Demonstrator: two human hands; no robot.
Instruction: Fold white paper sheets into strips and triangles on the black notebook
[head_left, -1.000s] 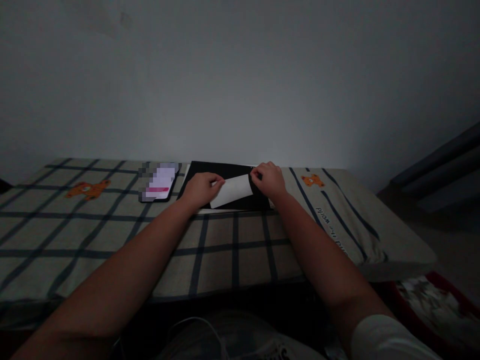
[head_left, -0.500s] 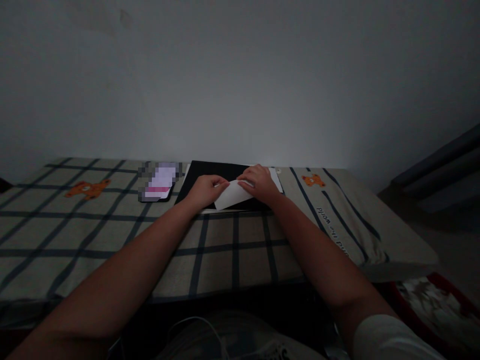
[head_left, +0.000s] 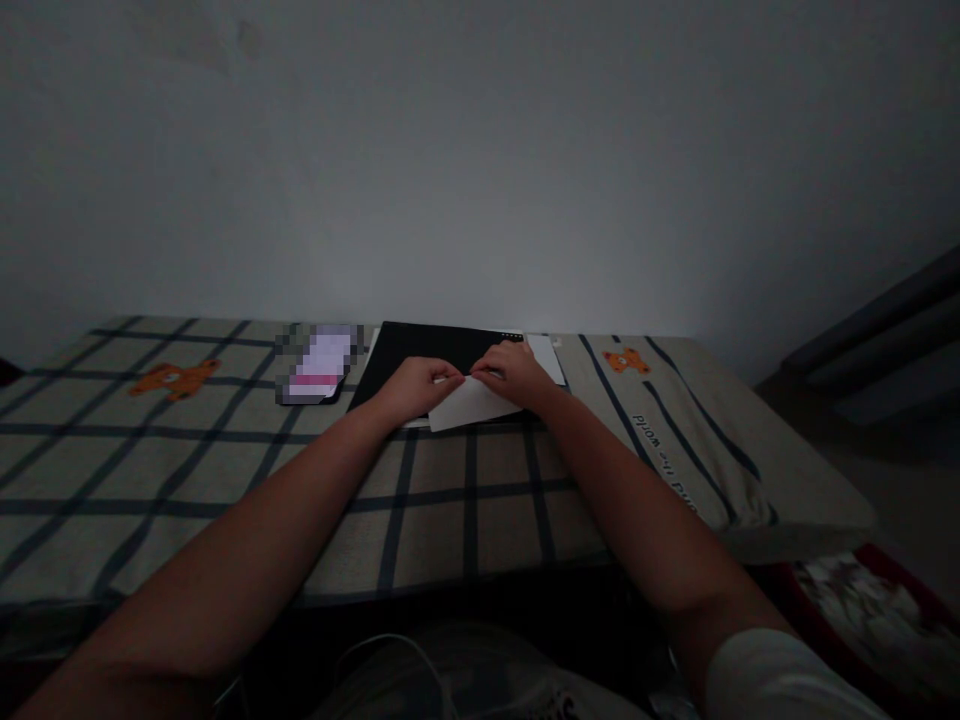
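Note:
A sheet of white paper (head_left: 472, 404) is pinched along its far edge between my two hands, its near part slanting toward me. My left hand (head_left: 421, 386) is closed on it with thumb and fingertips. Close beside, my right hand (head_left: 517, 372) grips the same edge, so the fingertips of both hands almost meet. Beneath them lies a flat black folder or board (head_left: 420, 345), with pale sheet edges showing under it. Another white sheet (head_left: 546, 358) sticks out at its right, partly covered by my right hand.
A phone (head_left: 319, 365) with a lit, blurred screen lies left of the black board. The checked tablecloth (head_left: 442, 500) with orange bear prints covers the table, which stands against a grey wall (head_left: 480, 180). A red bin (head_left: 885, 565) of crumpled white scraps stands low at the right.
Both hands have come slightly nearer to me and closer together along the paper's edge. The paper has shifted toward me, and more of the white sheet at the right now shows.

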